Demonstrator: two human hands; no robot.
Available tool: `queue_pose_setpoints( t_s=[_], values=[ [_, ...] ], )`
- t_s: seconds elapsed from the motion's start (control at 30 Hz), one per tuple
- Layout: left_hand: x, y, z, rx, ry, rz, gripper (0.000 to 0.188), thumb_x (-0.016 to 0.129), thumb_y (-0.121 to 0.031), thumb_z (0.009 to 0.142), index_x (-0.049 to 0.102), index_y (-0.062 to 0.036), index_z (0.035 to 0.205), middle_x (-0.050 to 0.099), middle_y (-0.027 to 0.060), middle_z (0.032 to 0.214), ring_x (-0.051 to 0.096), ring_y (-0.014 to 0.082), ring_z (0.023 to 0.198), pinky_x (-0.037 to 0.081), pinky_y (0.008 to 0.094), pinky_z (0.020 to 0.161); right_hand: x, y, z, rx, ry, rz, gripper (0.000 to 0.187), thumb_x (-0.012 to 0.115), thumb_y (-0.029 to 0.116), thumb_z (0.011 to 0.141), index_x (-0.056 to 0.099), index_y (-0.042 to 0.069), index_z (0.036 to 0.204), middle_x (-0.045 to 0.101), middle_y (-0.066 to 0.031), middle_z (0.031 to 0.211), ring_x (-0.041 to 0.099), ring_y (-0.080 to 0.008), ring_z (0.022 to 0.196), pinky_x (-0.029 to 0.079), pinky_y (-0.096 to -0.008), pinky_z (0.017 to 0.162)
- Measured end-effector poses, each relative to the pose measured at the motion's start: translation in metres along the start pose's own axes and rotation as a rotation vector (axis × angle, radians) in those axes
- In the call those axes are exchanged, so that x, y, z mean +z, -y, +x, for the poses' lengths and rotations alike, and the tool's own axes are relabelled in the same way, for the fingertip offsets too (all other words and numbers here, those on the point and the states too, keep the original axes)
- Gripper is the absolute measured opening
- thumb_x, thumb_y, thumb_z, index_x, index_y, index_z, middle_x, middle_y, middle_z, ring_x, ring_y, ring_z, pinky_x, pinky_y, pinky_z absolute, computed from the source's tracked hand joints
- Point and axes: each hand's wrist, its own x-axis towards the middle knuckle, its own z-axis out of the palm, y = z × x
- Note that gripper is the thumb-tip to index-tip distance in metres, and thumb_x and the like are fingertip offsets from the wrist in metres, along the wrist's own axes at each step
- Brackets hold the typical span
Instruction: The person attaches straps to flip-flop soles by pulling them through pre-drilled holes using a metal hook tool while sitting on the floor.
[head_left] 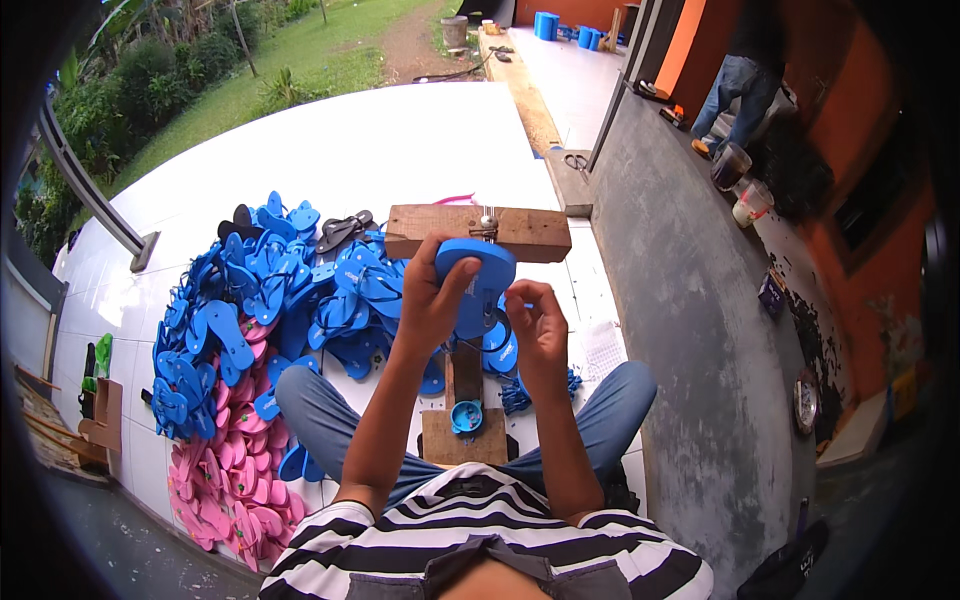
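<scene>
My left hand [430, 300] grips a blue flip-flop [475, 262] by its upper end, thumb on the sole's face and fingers behind it. The flip-flop is held up in front of a wooden beam [420, 228] that carries a metal fitting [488, 224]. Close to the flip-flop's right edge is my right hand [540, 325], its fingers curled and pinched together; whatever lies between the fingertips is too small to make out. Below, a small blue cup [466, 416] with tiny bits in it sits on a wooden board [440, 440] between my legs.
Blue flip-flops [230, 335] lie heaped on the left, with pink ones [235, 470] nearer me. Blue straps [515, 397] lie by my right knee, near a paper sheet [603, 348]. A grey ledge [690, 330] runs along the right. Another person [745, 85] stands at the far right.
</scene>
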Motion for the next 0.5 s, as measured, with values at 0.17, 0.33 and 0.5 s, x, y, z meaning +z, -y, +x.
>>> queue_pose_setpoints(
  t_s=[0.17,0.33,0.5],
  values=[
    [0.005,0.0,-0.004,0.002,-0.045,-0.008,0.021,0.066,-0.016,0.094,0.055,-0.0022,0.106,0.065,0.0038,0.088,0.059,0.0064,0.08,0.048,0.021,0.067,0.007,0.027,0.032,0.066,0.273,0.079,0.071,0.026,0.065,0.098,0.033,0.016,0.149,0.046,-0.0174,0.138,0.046,-0.0271,0.127,0.037,-0.0371,0.106],
    [0.009,-0.005,-0.006,-0.005,-0.073,-0.027,0.021,0.066,-0.014,0.093,0.056,-0.0013,0.107,0.065,0.0047,0.089,0.06,0.0084,0.081,0.049,0.023,0.068,0.017,0.035,0.043,0.188,0.358,0.189,0.083,0.023,0.072,0.095,0.043,0.007,0.142,0.049,-0.0165,0.135,0.046,-0.0238,0.127,0.038,-0.034,0.106],
    [0.01,-0.005,-0.009,0.023,-0.128,0.09,0.021,0.066,-0.017,0.093,0.057,0.0002,0.102,0.065,0.0068,0.083,0.058,0.0092,0.075,0.048,0.0255,0.066,0.02,0.033,0.032,0.314,0.229,0.037,0.091,0.022,0.076,0.092,0.048,-0.001,0.133,0.057,-0.0127,0.119,0.054,-0.0189,0.112,0.041,-0.031,0.099]
  ],
)
